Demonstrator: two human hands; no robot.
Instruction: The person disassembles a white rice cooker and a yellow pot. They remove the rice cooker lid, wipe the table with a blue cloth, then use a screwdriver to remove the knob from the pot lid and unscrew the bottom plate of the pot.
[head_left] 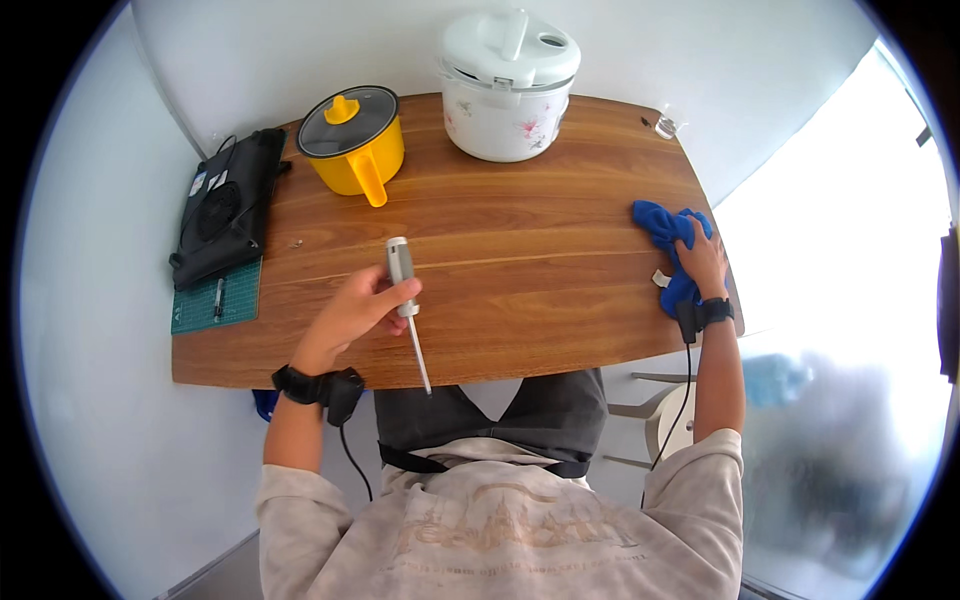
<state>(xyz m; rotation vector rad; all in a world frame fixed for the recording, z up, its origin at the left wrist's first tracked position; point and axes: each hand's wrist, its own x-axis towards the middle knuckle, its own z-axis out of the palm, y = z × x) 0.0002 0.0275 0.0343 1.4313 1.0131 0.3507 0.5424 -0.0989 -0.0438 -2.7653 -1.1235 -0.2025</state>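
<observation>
Between the thumb and fingers of my left hand [352, 312] is a screwdriver [401, 270] with a grey and white handle. Its metal shaft points back toward me, and the tip reaches past the near edge of the wooden table [520, 265]. Over at the table's right side, my right hand [703, 260] lies on a crumpled blue cloth [662, 222], fingers closed on its folds. A small whitish scrap [661, 279] lies just left of the cloth.
At the back stand a yellow pot [352, 160] with a glass lid and a white rice cooker [508, 110] with flowers. A black appliance [225, 205] lies upside down at left, partly over a green cutting mat [243, 285] with a pen [219, 299]. Far right sits a small clear object [666, 127].
</observation>
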